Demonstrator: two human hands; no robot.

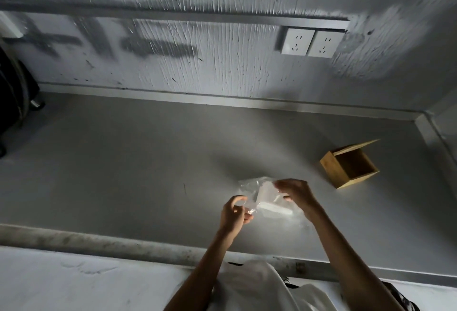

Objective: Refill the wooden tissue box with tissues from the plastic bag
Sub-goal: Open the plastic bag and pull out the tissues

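A clear plastic bag [252,187] with a white stack of tissues [272,205] inside is held over the grey counter, near its front. My left hand [235,213] pinches the bag's left edge. My right hand [296,195] grips the bag at its upper right, fingers curled over the tissue stack. The wooden tissue box [331,164] stands on the counter to the right, apart from both hands. Its top is open, its inside looks dark and empty, and a thin wooden lid [356,147] leans at its far side.
The grey counter [123,162] runs to a textured grey wall with a double socket [311,43]. A side wall closes the counter at the far right. A dark object [12,102] stands at the left edge. A worn ledge [99,241] borders the counter's front.
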